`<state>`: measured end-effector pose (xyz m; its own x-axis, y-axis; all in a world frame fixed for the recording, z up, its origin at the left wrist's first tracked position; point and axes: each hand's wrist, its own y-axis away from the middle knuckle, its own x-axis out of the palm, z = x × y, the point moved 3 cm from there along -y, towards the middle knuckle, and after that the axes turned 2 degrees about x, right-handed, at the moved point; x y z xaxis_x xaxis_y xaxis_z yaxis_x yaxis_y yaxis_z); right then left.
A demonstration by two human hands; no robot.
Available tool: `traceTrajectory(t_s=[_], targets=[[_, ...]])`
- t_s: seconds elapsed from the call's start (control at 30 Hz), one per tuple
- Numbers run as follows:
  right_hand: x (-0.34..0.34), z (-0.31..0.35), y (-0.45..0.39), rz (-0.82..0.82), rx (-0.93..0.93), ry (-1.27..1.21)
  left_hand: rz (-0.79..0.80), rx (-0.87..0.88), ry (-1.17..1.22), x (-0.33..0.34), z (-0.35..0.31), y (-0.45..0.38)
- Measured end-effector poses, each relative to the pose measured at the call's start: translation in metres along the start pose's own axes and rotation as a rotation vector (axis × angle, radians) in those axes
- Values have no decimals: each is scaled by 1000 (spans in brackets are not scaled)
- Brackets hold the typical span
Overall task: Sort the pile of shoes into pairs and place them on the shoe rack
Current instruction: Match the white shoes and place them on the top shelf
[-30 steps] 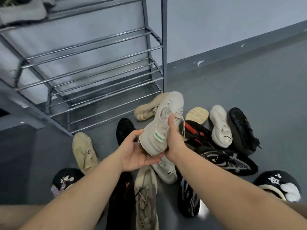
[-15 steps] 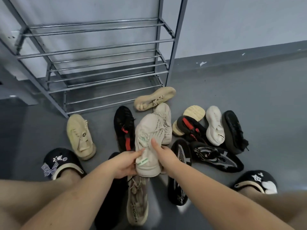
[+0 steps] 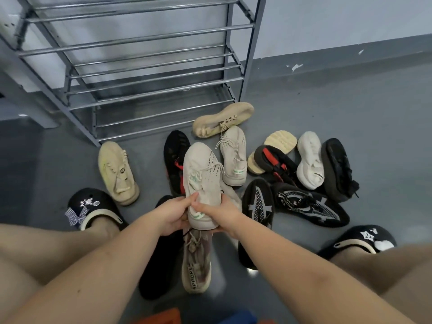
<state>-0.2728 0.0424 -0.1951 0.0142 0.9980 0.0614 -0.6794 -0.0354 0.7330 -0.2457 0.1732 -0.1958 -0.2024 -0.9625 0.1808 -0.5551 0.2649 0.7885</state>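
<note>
Shoe in hand: pale knit sneaker [image 3: 203, 183], held low over the pile w/ both hands on its heel end. Left hand [image 3: 173, 215] curls round the heel from its side, thumb on top; right hand [image 3: 221, 212] does the same opp side, fingers under the sole. Long axis runs straight away from the person, toe pointing at the rack.

Match looks like the 2nd pale sneaker [image 3: 233, 157] on the floor, just beyond and right of the held toe, roughly parallel, toe also away. Right hand is nearer to it; my guess: free that hand and reach fwd-right.

Shoe rack [image 3: 149, 73] is farther, ahead-left; visible tiers bare. Pairing not yet done.
</note>
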Motion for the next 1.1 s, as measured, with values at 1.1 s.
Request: traceTrajectory(t_s=[1.1], targets=[[-181, 35, -96, -452, -145, -54, -340, -150, -102, 103, -37, -169]])
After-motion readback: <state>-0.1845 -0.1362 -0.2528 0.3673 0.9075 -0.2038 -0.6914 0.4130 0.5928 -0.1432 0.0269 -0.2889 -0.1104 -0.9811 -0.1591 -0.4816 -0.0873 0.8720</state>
